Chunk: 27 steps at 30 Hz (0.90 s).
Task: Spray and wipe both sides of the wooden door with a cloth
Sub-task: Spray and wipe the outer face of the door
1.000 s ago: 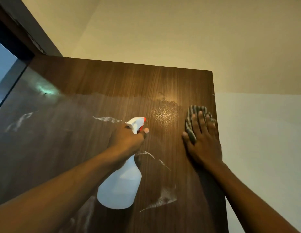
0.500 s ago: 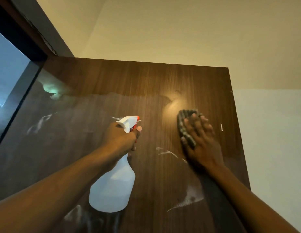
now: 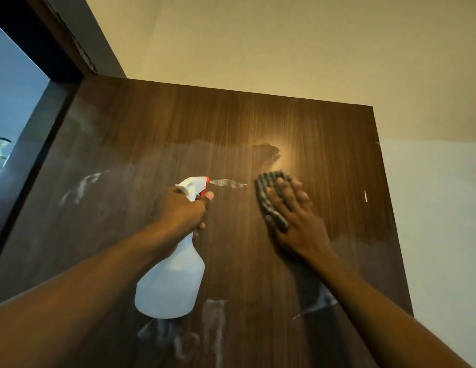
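Note:
The dark wooden door [image 3: 231, 123] fills the middle of the view, seen from below toward its top edge, with pale smears and wet patches on it. My left hand [image 3: 182, 212] grips the neck of a white spray bottle [image 3: 170, 285] with a red nozzle, a finger on the trigger, nozzle aimed at the door. My right hand [image 3: 295, 221] presses a grey ribbed cloth [image 3: 268, 187] flat against the door, right of the nozzle, with straight spread fingers. Much of the cloth is hidden under that hand.
The dark door frame [image 3: 40, 134] runs along the door's left edge, with a bluish opening [image 3: 13, 102] beyond it. A beige ceiling [image 3: 284, 43] lies above the door and a pale wall [image 3: 438, 221] to its right.
My right hand slid the cloth leftward from near the door's right edge toward the middle, clearing the droplet patch. The left hand kept its grip on the bottle.

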Each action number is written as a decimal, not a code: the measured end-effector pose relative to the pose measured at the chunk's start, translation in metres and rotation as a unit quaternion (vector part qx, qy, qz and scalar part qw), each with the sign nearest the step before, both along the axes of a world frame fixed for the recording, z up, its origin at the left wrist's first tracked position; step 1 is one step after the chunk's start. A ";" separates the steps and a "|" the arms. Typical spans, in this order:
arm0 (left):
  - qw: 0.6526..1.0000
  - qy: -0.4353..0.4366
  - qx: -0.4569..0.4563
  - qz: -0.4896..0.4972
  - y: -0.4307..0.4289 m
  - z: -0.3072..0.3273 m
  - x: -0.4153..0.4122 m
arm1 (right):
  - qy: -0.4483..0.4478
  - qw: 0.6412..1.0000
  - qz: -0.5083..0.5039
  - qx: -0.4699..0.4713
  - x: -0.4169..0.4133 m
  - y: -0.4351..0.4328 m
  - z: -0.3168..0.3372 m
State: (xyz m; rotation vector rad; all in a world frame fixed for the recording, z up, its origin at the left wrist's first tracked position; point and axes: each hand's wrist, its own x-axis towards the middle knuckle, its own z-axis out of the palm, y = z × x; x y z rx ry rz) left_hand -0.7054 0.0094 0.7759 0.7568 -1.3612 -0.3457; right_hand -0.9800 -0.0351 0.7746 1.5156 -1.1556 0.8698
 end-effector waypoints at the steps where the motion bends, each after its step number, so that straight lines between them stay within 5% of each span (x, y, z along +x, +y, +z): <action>1: 1.000 -0.003 0.000 0.002 0.000 -0.001 0.007 | -0.031 0.999 -0.005 -0.010 -0.009 0.003 0.002; 6: 1.000 -0.008 -0.005 -0.001 0.001 0.003 0.040 | -0.165 0.984 -0.002 -0.063 0.031 -0.009 0.058; 10: 1.000 -0.013 0.004 -0.005 0.002 0.004 0.053 | -0.101 0.993 0.001 -0.056 0.096 -0.025 0.076; 15: 0.999 -0.016 0.034 -0.021 -0.001 -0.009 0.056 | 0.029 0.999 0.016 0.008 0.082 -0.019 -0.003; 22: 0.999 -0.007 0.038 -0.020 0.002 -0.015 0.065 | -0.149 0.988 -0.005 -0.045 0.065 -0.010 0.047; 27: 1.000 -0.003 0.018 0.013 0.011 -0.010 0.071 | -0.062 0.997 0.013 -0.045 0.160 -0.040 0.079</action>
